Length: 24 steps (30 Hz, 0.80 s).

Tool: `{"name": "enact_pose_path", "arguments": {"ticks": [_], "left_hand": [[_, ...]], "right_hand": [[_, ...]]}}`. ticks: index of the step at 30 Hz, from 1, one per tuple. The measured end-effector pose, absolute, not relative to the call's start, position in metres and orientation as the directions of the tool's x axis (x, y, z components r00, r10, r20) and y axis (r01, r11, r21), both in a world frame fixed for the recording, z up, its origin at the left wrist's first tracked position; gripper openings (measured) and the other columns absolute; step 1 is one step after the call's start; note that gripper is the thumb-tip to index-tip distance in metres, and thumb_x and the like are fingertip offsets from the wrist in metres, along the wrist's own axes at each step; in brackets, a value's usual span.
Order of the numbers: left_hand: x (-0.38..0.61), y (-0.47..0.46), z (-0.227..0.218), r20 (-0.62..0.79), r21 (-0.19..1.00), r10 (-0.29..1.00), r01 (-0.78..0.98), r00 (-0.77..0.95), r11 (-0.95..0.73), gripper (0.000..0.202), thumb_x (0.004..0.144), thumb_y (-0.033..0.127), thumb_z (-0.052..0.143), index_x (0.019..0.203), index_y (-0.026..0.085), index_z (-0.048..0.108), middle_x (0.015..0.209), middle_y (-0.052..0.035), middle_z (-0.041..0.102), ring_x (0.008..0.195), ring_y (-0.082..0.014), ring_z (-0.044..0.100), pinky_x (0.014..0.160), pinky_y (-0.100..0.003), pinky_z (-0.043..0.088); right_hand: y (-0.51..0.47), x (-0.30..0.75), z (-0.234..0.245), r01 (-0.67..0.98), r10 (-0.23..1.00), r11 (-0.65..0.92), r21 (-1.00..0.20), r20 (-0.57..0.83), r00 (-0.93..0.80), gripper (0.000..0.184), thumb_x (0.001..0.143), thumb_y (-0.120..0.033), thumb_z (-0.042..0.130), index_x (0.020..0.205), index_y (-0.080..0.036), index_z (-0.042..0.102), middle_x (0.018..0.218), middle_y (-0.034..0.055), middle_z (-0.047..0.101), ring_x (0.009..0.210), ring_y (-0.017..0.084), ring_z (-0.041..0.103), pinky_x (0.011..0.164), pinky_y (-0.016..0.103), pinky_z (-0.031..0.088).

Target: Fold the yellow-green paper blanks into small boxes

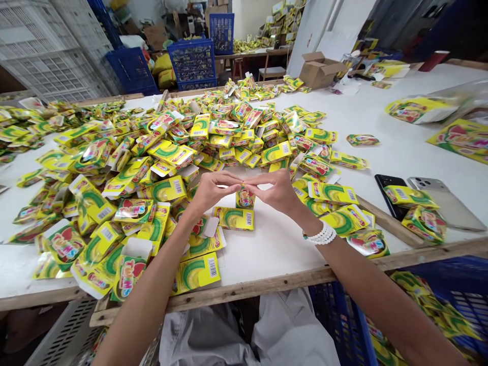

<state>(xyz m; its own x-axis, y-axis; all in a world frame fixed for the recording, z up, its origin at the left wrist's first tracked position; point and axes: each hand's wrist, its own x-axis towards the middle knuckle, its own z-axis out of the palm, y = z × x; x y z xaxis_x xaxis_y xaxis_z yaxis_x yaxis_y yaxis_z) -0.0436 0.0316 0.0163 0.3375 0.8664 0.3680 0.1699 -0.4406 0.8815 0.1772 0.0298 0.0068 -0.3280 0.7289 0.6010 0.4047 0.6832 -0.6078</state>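
My left hand [214, 190] and my right hand [273, 190] meet fingertip to fingertip over the table's middle. Thumbs and forefingers of both pinch the top of a small yellow-green printed box [244, 198], its upper edge hidden by the fingers. A white beaded bracelet [322, 235] circles my right wrist. Just below the hands, a yellow box with a barcode [234, 218] lies flat. Left of it, beside my left forearm, another yellow box [200, 273] rests near the table's front edge. Some boxes around have raised white flaps.
A large heap of similar boxes [229, 129] spreads across the white table [267, 262]. Two phones [446, 201] lie at right behind a wooden strip [389, 221], with boxes on them. Blue crates [337, 315] holding packets stand below the front edge. A cardboard box [320, 73] sits at the back.
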Motion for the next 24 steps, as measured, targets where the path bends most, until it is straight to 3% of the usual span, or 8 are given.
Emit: {"name": "enact_pose_path", "arguments": {"ticks": [6,9,12,15,19,24], "left_hand": [[-0.032,0.030,0.009,0.305,0.928,0.928,0.151,0.215,-0.340,0.033,0.073,0.052,0.092,0.079,0.020,0.085,0.080,-0.0061,0.078,0.072,-0.0178,0.071,0.067,-0.027,0.057],[-0.025,0.028,0.001,0.257,0.953,0.955,0.128,0.148,-0.276,0.036,0.076,0.053,0.089,0.085,0.018,0.082,0.089,-0.0062,0.080,0.078,-0.0194,0.074,0.071,-0.028,0.059],[-0.012,0.020,-0.008,0.300,0.932,0.949,0.182,0.098,-0.313,0.038,0.084,0.043,0.083,0.114,0.020,0.078,0.115,-0.0081,0.080,0.089,-0.0203,0.076,0.079,-0.030,0.061],[0.005,0.005,-0.015,0.379,0.849,0.920,0.359,0.097,-0.387,0.066,0.080,0.026,0.086,0.142,0.026,0.063,0.138,-0.0092,0.071,0.109,-0.0247,0.073,0.094,-0.037,0.060],[0.023,-0.010,-0.015,0.379,0.757,0.920,0.540,0.097,-0.368,0.065,0.080,0.010,0.081,0.138,0.029,0.059,0.141,-0.0086,0.068,0.122,-0.0302,0.069,0.098,-0.042,0.058],[0.020,-0.011,-0.009,0.352,0.718,0.934,0.622,0.063,-0.313,0.052,0.085,0.008,0.074,0.131,0.027,0.059,0.132,-0.0050,0.072,0.108,-0.0242,0.073,0.089,-0.035,0.058]], "right_hand": [[0.028,0.173,0.008,0.418,0.760,0.646,-0.638,0.583,-0.286,0.014,0.090,-0.014,0.078,0.087,-0.024,0.088,0.091,0.0073,0.085,0.081,0.030,0.084,0.072,0.037,0.070],[0.027,0.171,0.005,0.452,0.747,0.651,-0.610,0.622,-0.235,0.016,0.090,-0.016,0.075,0.087,-0.026,0.087,0.090,0.0054,0.085,0.079,0.030,0.084,0.068,0.037,0.068],[0.027,0.168,-0.001,0.472,0.740,0.635,-0.612,0.657,-0.143,0.017,0.090,-0.017,0.072,0.087,-0.024,0.088,0.087,0.0057,0.085,0.074,0.029,0.083,0.065,0.037,0.066],[0.025,0.163,-0.006,0.485,0.767,0.578,-0.656,0.640,-0.049,0.020,0.091,-0.018,0.068,0.087,-0.020,0.088,0.085,0.0070,0.085,0.070,0.028,0.082,0.064,0.037,0.064],[0.020,0.157,-0.005,0.457,0.813,0.495,-0.739,0.579,0.056,0.021,0.089,-0.019,0.067,0.087,-0.019,0.088,0.086,0.0065,0.085,0.071,0.027,0.081,0.063,0.035,0.062],[0.018,0.151,-0.001,0.280,0.896,0.395,-0.875,0.434,0.091,0.017,0.084,-0.029,0.074,0.083,-0.018,0.087,0.086,0.0068,0.085,0.074,0.026,0.081,0.067,0.033,0.066]]}}
